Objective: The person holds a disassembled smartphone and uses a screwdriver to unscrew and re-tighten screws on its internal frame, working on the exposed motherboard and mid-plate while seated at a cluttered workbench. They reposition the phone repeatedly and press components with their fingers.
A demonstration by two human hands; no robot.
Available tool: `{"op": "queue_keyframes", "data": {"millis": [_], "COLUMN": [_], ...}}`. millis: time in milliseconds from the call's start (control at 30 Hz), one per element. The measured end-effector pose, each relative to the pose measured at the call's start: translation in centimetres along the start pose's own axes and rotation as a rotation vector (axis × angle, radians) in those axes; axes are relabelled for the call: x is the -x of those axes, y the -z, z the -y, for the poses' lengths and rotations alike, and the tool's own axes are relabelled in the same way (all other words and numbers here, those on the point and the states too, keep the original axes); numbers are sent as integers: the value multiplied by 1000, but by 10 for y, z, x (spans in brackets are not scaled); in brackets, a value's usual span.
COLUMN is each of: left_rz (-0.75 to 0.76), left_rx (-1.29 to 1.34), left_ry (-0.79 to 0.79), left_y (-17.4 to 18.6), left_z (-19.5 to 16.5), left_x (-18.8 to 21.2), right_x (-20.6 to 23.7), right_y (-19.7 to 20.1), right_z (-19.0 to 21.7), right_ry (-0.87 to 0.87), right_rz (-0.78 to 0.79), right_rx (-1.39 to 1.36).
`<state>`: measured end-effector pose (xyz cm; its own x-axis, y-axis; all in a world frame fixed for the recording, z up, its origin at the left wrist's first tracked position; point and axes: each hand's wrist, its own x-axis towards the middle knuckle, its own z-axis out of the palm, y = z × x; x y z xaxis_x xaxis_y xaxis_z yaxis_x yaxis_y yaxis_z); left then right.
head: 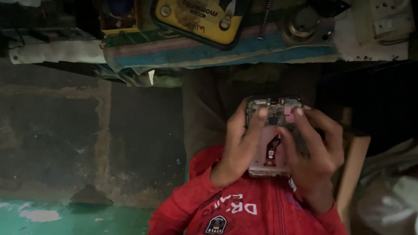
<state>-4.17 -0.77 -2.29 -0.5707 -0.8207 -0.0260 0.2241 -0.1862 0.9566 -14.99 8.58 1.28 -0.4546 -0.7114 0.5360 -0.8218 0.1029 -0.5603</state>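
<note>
Head view, looking down. The left hand (238,148) and right hand (313,153) together grip an opened smartphone (271,136) with its back cover off, held between them in front of the red zip jacket (260,219). Each hand wraps one long edge, apparently to steady the phone with its inner side facing up. Both thumbs reach inward to the exposed circuit board (273,113) at the end farthest from the wrists; the left thumb tip rests on the board, the right thumb tip touches a small pink part beside it. A red-and-black flex strip lies on the pale frame between the palms. Beyond the fingertips, well apart, a yellow tin lid (201,7) rests on a striped cloth (215,51); a white socket board (390,17) lies beyond the right hand.
</note>
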Motion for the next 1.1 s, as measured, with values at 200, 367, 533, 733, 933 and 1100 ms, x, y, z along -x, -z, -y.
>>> {"op": "queue_keyframes", "data": {"millis": [200,367,533,733,933,1100], "left_rz": [83,138,181,320,398,439], "left_rx": [113,107,-213,-48,24,117], "left_ry": [32,-9,-214,-130,-26,73], "left_y": [3,-2,2,9,15,21], "left_z": [-4,-8,-10,-13,-19,-21], "left_x": [4,7,7,7,10,8], "right_x": [-4,-10,-18,-39,-48,-45], "right_y": [2,7,14,28,37,35], "right_z": [-3,-9,-7,-16,-31,-36], "right_ry": [-83,-50,92,262,477,514], "right_rz": [57,68,90,228,315,312], "right_rx": [-77,-17,48,118,169,171]}}
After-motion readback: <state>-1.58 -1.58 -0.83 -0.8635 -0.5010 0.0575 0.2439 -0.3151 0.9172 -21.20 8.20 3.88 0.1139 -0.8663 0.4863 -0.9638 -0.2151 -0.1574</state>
